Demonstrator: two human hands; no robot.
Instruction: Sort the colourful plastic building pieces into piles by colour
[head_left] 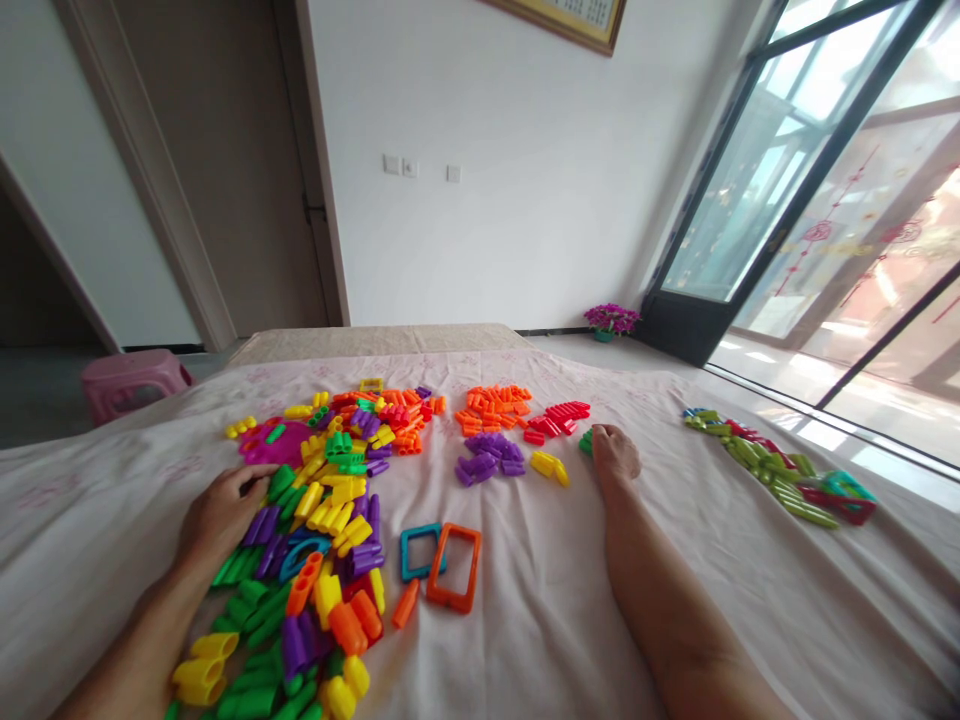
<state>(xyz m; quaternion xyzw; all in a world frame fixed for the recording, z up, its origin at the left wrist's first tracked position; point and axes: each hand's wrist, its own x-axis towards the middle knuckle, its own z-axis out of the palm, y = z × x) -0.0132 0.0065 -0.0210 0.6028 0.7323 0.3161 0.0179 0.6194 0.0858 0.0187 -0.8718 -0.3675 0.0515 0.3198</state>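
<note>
A large mixed heap of plastic building blocks (330,515) in green, yellow, purple and orange spreads over the left of the cloth. At its left edge my left hand (225,515) has curled fingers, with a green building block (282,482) at the fingertips. My right hand (616,456) is closed around a green building block (586,442), which pokes out on its left side. Close to it lie sorted groups: yellow blocks (550,466), purple blocks (491,458), red blocks (559,420) and orange blocks (495,407).
A blue frame (406,555) and an orange frame (474,570) overlap mid-table, beside an orange pointed piece (406,604). Joined green and red pieces (780,470) lie far right. A pink stool (135,375) stands left of the cloth-covered table (540,620).
</note>
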